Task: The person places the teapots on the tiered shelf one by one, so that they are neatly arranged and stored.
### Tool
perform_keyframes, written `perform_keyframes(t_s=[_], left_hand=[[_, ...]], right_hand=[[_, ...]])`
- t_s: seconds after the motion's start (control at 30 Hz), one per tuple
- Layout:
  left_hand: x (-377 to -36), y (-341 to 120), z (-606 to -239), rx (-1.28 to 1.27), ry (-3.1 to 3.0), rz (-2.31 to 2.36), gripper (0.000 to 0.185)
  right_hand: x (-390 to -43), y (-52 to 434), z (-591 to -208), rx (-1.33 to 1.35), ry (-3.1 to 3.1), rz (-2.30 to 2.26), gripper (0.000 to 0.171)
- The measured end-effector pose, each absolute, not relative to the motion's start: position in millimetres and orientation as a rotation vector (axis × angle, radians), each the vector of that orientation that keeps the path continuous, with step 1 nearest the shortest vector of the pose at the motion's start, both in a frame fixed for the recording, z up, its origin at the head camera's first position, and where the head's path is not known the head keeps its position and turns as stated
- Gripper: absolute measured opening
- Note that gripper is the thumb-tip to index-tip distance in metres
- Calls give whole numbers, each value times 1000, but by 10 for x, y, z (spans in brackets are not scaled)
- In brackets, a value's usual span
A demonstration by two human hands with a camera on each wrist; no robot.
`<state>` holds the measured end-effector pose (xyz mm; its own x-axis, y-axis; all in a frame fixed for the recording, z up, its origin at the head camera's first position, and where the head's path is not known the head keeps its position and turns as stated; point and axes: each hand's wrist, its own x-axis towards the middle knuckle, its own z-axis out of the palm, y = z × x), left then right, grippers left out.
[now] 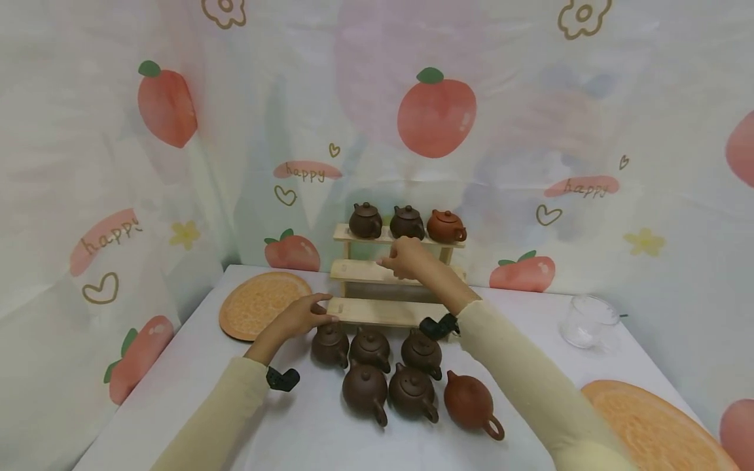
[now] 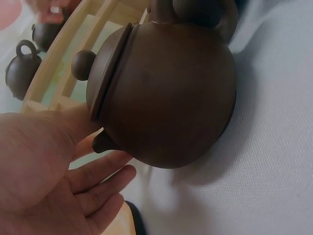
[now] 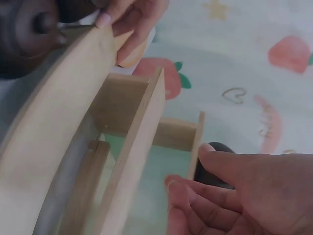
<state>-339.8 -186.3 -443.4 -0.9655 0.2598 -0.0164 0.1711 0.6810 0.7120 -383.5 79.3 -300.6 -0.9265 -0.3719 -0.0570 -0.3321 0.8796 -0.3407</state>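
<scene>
My left hand (image 1: 303,317) is at the left end of the lowest board of a wooden tiered stand (image 1: 385,311); thumb and forefinger pinch the board's end. Close beside that hand is a dark brown teapot (image 2: 166,93), lid knob and short spout toward the fingers. My right hand (image 1: 406,258) hovers before the stand's upper tiers, fingers loosely bent and a gap between thumb and forefinger. Behind its thumb in the right wrist view shows a dark teapot (image 3: 215,171). Along the top board stand two dark teapots (image 1: 365,221) and a reddish-brown teapot (image 1: 446,226).
Several dark teapots (image 1: 365,387) and one reddish teapot (image 1: 469,400) stand on the white table before the stand. A round orange-patterned mat (image 1: 259,304) lies at left, another mat (image 1: 654,425) at front right. A clear glass vessel (image 1: 583,324) stands at the right.
</scene>
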Motion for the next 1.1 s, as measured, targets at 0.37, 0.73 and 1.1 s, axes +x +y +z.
perform_keyframes(t_s=[0.37, 0.73, 1.1], left_hand=[[-3354, -1853, -4397, 368, 2778, 1166, 64], [-3379, -1873, -4431, 339, 2785, 1156, 65], [-3382, -1862, -4417, 317, 2779, 1140, 66]], right_hand=[[-3004, 1688, -3322, -716, 2961, -601, 34], [-2148, 2368, -3755, -463, 2930, -627, 39], [-1766, 2495, -4400, -231, 2856, -646, 42]])
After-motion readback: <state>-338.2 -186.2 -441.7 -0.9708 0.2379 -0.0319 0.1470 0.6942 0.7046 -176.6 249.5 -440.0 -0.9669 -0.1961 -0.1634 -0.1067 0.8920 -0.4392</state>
